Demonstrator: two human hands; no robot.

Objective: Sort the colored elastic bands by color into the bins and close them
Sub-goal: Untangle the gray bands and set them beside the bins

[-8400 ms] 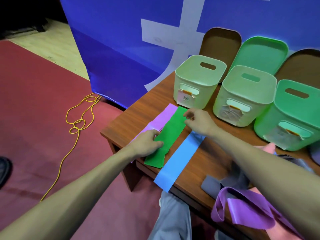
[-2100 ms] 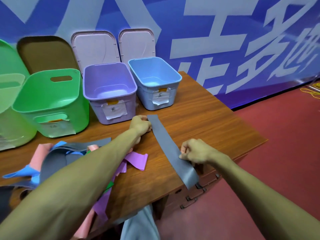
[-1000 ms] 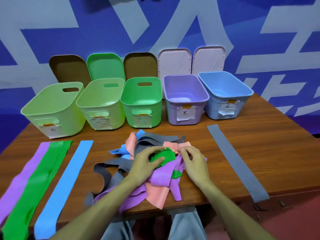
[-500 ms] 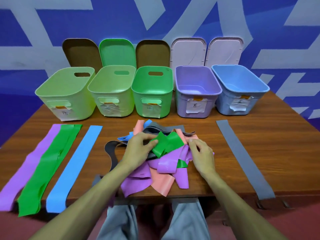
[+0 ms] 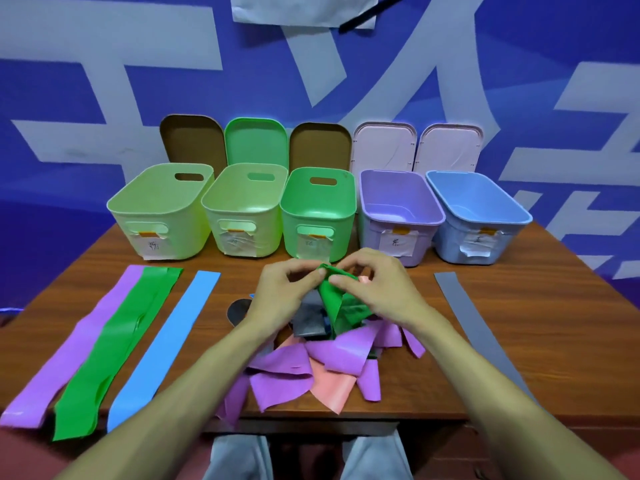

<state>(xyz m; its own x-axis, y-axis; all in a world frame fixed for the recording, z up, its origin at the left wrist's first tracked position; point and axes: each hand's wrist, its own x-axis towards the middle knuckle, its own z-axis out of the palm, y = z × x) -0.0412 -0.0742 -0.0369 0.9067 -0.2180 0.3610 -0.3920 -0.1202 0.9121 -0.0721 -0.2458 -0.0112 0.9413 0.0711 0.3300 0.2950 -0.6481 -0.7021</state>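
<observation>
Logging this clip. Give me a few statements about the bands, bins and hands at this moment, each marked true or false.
1. The left hand and the right hand both pinch one green band above the pile. True.
2. The lids cover all five bins. False: every bin is open, and the lids lean on the wall behind them.
3. A grey band lies flat on the table, right of the pile. True.
4. A blue band lies inside the blue bin. False: that bin looks empty, and the flat blue band lies on the table left of the pile.
</observation>
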